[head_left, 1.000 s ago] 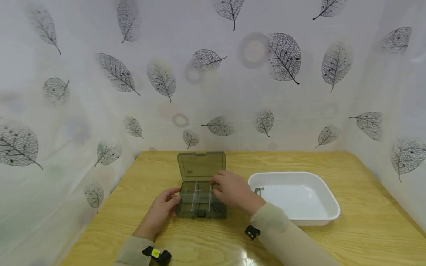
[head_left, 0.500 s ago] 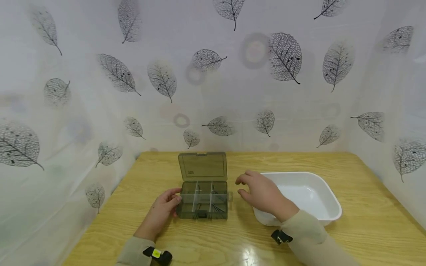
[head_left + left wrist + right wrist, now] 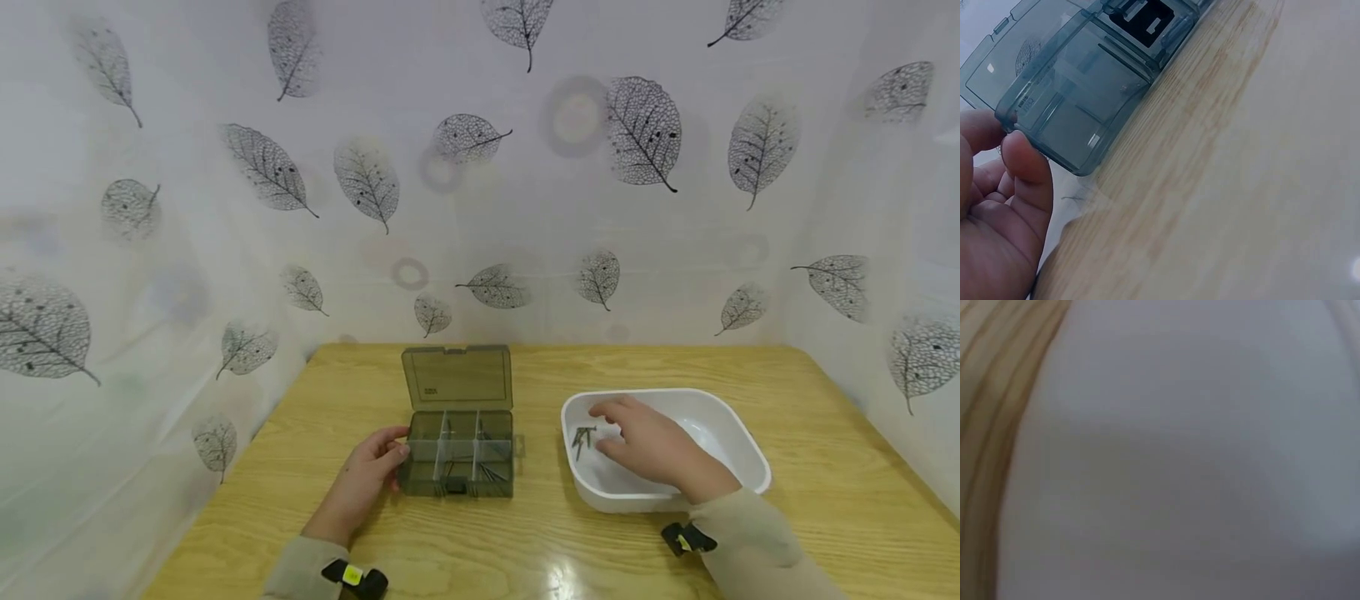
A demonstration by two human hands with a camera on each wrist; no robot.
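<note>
A smoky grey plastic compartment box [image 3: 418, 485] stands on the table with its lid [image 3: 459, 379] raised at the back. My left hand [image 3: 362, 473] holds the box's left side; in the left wrist view the thumb [image 3: 1025, 159] and forefinger pinch its corner. Thin dark metal pieces [image 3: 491, 472] lie in several compartments. To the right, my right hand [image 3: 654, 442] hovers over a white tray [image 3: 630, 502], thumb and fingers spread apart and holding nothing. Just left of its fingertips lies a small cluster of metal screws [image 3: 584, 439]. The right wrist view shows only the blurred tray wall.
A wooden table [image 3: 480, 550] carries both the box and the tray, with a strip of bare wood between them. A clear latch tab [image 3: 519, 446] juts from the box's right side. Behind hangs a white curtain [image 3: 525, 200] printed with leaves.
My right hand has left the box's right compartments and moved right, over the tray, uncovering those compartments. The left hand has stayed on the box.
</note>
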